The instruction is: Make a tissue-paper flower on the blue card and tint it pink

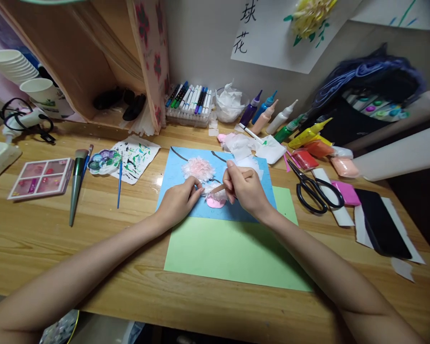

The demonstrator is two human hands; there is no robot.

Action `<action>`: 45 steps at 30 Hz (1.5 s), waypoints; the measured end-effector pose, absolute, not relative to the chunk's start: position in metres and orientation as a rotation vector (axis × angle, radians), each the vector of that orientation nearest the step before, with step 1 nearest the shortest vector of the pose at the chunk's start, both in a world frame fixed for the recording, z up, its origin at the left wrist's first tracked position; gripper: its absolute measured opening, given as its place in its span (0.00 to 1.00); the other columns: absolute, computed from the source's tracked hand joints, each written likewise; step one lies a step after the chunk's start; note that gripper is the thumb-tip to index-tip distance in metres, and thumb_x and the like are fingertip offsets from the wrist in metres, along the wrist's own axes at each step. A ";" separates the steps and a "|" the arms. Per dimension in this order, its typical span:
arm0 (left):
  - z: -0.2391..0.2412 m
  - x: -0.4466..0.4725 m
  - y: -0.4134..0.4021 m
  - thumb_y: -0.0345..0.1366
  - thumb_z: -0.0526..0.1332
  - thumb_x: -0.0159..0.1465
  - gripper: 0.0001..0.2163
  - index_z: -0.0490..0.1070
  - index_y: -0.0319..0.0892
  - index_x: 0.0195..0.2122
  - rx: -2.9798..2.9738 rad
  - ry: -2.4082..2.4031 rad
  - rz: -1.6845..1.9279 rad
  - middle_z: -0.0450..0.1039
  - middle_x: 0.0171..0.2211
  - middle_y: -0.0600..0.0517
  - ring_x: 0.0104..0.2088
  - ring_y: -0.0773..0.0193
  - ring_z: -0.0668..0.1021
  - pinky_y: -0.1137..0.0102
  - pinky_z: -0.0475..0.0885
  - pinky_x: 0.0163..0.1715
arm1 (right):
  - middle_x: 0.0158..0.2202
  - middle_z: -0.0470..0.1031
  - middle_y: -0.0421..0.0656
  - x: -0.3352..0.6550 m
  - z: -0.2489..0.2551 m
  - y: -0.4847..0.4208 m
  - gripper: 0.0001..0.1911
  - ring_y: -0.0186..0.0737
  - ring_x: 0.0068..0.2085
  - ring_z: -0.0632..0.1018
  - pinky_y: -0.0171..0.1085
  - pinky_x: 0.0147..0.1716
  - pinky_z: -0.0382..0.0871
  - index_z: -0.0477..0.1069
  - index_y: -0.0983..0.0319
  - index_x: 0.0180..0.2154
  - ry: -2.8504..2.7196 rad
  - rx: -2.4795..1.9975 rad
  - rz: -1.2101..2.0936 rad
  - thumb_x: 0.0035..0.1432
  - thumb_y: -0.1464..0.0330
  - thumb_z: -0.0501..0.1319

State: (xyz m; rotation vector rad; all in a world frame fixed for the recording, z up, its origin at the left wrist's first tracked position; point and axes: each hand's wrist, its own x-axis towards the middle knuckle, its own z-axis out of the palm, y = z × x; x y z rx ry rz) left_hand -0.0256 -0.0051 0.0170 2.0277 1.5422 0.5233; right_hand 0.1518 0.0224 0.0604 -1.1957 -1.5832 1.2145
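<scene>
On a blue sheet [181, 210] lies a fluffy pink and white paper flower [198, 168] among dark painted branch lines. Below the flower are a scrap of white tissue paper [209, 187] and a flat pink piece [216, 203], partly covered by my fingers. My left hand [177, 200] rests on the sheet's left side, thumb and forefinger closed at the tissue's edge; whether they grip it is unclear. Above the right half, my right hand [246, 188] is closed. A slim brownish shape points from it towards the tissue, too indistinct to name.
A green sheet [229, 253] lies under the blue one. Black scissors [313, 188] and a phone [385, 222] sit at right; brushes [78, 186] and a paint-stained paper [138, 160] at left. Behind stand markers [189, 100], a tissue bowl [230, 105] and paint bottles [265, 117].
</scene>
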 end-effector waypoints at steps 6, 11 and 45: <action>0.019 -0.029 -0.006 0.42 0.47 0.67 0.10 0.62 0.44 0.38 1.965 1.513 0.553 0.69 0.26 0.55 0.27 0.64 0.72 0.71 0.60 0.28 | 0.20 0.71 0.39 0.206 0.074 0.037 0.18 0.32 0.23 0.71 0.32 0.24 0.63 0.66 0.62 0.23 -1.702 -1.125 0.678 0.62 0.58 0.56; 0.022 -0.030 -0.007 0.45 0.44 0.68 0.13 0.62 0.44 0.34 1.866 1.510 0.607 0.69 0.26 0.55 0.29 0.63 0.72 0.70 0.61 0.31 | 0.35 0.76 0.45 0.227 0.031 0.051 0.06 0.42 0.37 0.77 0.38 0.36 0.69 0.68 0.61 0.34 -2.202 -1.107 0.336 0.55 0.68 0.63; 0.018 -0.032 -0.015 0.40 0.51 0.67 0.15 0.60 0.43 0.53 1.995 1.252 0.831 0.62 0.22 0.60 0.22 0.72 0.66 0.76 0.60 0.26 | 0.33 0.75 0.40 0.190 0.050 0.020 0.06 0.37 0.36 0.77 0.36 0.37 0.70 0.65 0.60 0.32 -1.970 -0.941 0.954 0.53 0.74 0.61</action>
